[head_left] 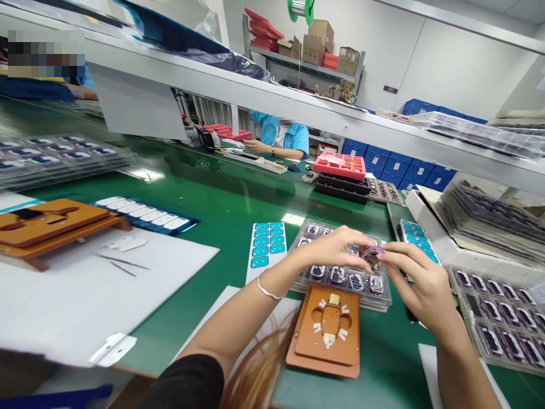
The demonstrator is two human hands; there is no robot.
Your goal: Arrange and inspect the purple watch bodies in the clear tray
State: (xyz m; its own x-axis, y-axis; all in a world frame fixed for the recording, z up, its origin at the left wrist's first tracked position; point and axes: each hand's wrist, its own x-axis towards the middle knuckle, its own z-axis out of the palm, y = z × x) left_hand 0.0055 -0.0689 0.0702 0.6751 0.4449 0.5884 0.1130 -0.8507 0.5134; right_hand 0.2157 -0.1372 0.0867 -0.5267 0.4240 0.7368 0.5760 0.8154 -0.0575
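A small purple-rimmed part [373,250], like a watch case, is held up between both hands. The fingers and thumb of my left hand [340,250] pinch its left side. My right hand [419,278] grips its right side with the fingertips; its inner face is partly hidden. Just below the hands lies a clear plastic tray [385,301] holding several similar parts with white frames. Nearer to me sits an orange fixture plate [304,346] with a shaped recess and white tabs around it. A sheet of teal stickers [267,244] lies left of the tray.
Another orange fixture [55,221] and tweezers [123,262] rest on a white board at left. Filled trays [502,318] stand at right, more [55,159] at far left. A shelf beam [255,94] crosses above. A co-worker in blue [293,139] sits opposite.
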